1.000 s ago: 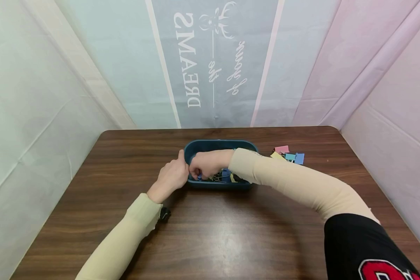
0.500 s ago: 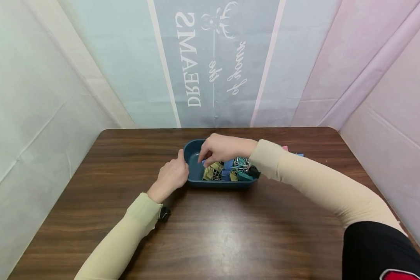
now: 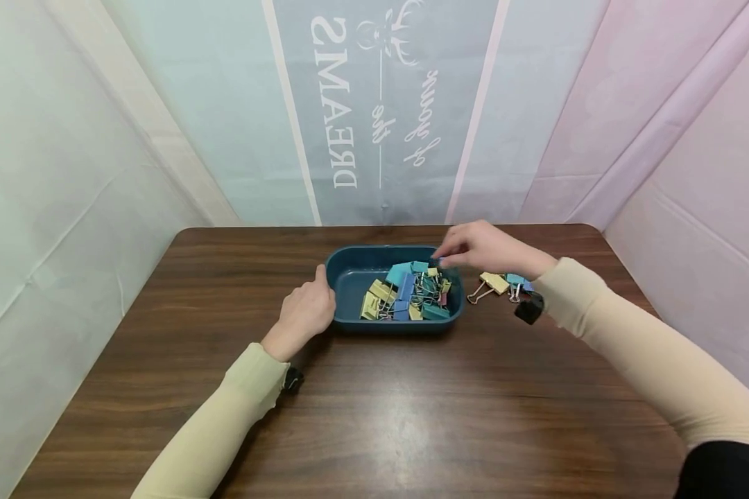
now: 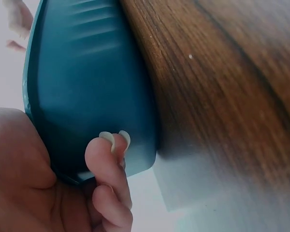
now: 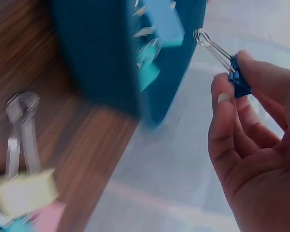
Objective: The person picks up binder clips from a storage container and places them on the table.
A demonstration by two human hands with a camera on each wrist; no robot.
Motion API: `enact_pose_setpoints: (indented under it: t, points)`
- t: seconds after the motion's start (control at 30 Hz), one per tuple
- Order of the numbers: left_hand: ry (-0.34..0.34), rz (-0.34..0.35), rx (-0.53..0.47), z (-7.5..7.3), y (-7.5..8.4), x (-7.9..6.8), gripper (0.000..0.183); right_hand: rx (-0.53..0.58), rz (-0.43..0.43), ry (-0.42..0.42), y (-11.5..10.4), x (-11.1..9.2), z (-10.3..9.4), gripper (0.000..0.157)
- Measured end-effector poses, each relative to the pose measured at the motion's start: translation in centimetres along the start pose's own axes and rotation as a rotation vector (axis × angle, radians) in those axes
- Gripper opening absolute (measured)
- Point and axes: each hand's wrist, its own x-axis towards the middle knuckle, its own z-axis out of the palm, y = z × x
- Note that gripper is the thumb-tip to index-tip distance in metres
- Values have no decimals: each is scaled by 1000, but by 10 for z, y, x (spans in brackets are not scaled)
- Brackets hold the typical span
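Note:
A dark teal plastic bin (image 3: 393,327) holds several binder clips (image 3: 406,287) in yellow, blue and teal, mostly toward its right half. My left hand (image 3: 306,303) grips the bin's left end. In the left wrist view its curled fingers (image 4: 104,162) rest against the bin's outer wall. Over the bin's right end, my right hand (image 3: 483,246) pinches a small blue binder clip (image 5: 239,79) between thumb and fingers, wire handles pointing away. Just right of the bin lies a small pile with a yellow binder clip (image 3: 494,282) and a teal binder clip (image 3: 515,278), partly behind the right wrist.
The brown wooden table (image 3: 374,416) stretches in front of the bin and to both sides. A grey and white printed curtain (image 3: 381,125) hangs behind its far edge. A black wrist camera (image 3: 528,308) sits under the right wrist.
My right hand has risen out of the bin's left part and moved right with the blue binder clip, uncovering the clips inside. The left hand stays at the bin's left end.

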Motion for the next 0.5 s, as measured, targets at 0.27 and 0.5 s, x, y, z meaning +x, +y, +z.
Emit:
enact_pose_setpoints:
  t: [0.27, 0.5]
  points:
    - [12, -12, -6, 1, -2, 1, 59, 11, 245, 45, 50, -54, 3, 14]
    - [5, 5, -10, 1, -3, 1, 60, -62, 252, 49, 67, -81, 22, 5]
